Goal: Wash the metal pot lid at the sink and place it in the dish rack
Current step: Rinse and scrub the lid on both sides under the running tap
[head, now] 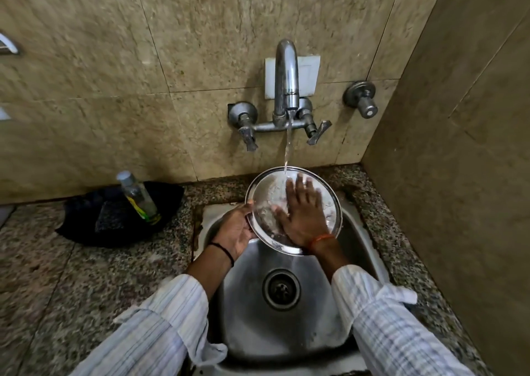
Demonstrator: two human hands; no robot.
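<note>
The round metal pot lid (268, 200) is held tilted over the steel sink (246, 304), under a thin stream of water from the wall tap (285, 74). My left hand (235, 229) grips the lid's left rim. My right hand (304, 212) lies flat on the lid's wet face, fingers spread, with the water landing just above the fingertips. The dish rack is not in view.
A black tub (86, 220) with a clear bottle (137, 197) and a scrub pad (110, 218) sits on the speckled granite counter (57, 289) to the left. A separate valve knob (362, 100) sticks out of the tiled wall at right. The sink drain (281, 289) is uncovered.
</note>
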